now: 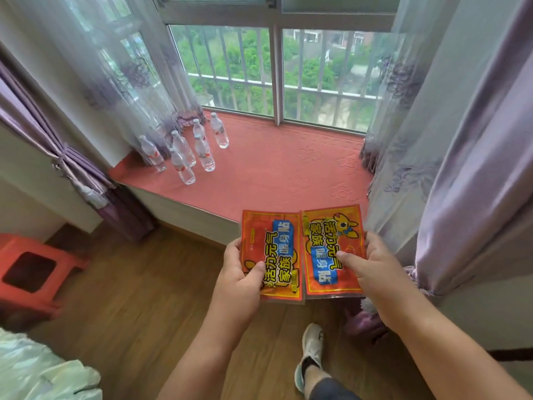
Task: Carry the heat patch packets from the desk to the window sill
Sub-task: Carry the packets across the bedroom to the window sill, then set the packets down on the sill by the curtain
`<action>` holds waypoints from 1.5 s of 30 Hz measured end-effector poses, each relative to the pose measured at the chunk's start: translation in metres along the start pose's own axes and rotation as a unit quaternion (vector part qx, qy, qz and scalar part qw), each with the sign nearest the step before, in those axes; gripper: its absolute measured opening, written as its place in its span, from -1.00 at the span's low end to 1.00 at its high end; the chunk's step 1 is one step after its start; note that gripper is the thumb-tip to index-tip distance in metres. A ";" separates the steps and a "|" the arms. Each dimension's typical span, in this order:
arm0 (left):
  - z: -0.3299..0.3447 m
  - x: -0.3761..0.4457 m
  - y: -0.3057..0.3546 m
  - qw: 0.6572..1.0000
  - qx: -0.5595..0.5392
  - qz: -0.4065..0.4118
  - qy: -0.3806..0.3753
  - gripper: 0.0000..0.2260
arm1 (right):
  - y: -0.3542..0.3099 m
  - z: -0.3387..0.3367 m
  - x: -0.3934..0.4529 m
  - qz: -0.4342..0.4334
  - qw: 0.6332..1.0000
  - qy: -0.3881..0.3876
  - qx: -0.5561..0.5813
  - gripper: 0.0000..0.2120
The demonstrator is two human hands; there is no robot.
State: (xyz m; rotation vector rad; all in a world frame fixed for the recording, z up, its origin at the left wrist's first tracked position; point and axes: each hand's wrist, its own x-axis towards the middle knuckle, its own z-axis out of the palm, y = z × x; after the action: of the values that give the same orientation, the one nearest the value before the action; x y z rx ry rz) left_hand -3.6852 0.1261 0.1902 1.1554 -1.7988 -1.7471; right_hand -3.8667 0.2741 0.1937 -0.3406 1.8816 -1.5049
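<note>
Packets, two of them, sit low in the middle of the frame, side by side with their edges just meeting. The left hand (240,280) pinches the left packet (271,255), thumb on top. The right hand (372,272) pinches the right packet (331,249) the same way. Both packets are up in the air, in front of the sill (288,174), not on it yet.

The person looks like they are near the end of the carry. A good way to finish would be to reach forward over the red sill and lay both packets flat on the bare part in the middle. Bottles (196,148) stand at the upper left of the sill, so it is best to stay away from them. A curtain (461,168) hangs close on the right, and the right packet could brush it.
</note>
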 end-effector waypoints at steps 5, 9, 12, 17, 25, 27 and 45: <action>-0.003 0.065 0.014 0.999 0.032 -0.012 0.027 -0.65 | -0.016 0.022 0.065 0.017 0.999 -0.030 0.015 -0.73; -0.004 0.121 0.035 0.997 0.050 -0.020 0.056 -0.64 | -0.039 0.039 0.128 0.013 0.999 -0.045 0.022 -0.75; -0.001 0.161 0.051 0.997 0.046 -0.025 0.057 -0.65 | -0.058 0.047 0.174 0.012 0.998 -0.059 0.033 -0.78; 0.014 0.215 0.066 0.997 0.036 -0.027 0.069 -0.66 | -0.075 0.052 0.229 0.009 0.997 -0.074 0.028 -0.75; 0.054 0.281 0.083 0.997 0.055 -0.052 -0.012 -0.68 | -0.083 0.022 0.267 0.044 0.999 -0.018 0.022 -0.76; 0.067 0.300 0.087 0.996 0.061 -0.054 -0.047 -0.69 | -0.086 0.013 0.274 0.052 0.998 0.015 0.036 -0.76; 0.097 0.462 0.105 0.949 0.123 -0.009 -0.289 -0.68 | -0.110 0.045 0.336 0.092 0.959 0.268 0.021 -0.72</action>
State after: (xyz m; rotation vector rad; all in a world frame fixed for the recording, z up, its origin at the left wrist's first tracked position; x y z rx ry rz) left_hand -4.0619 -0.1749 0.1511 0.7840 -2.4043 -2.0667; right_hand -4.1043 0.0093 0.1750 0.2901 2.2099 -1.6102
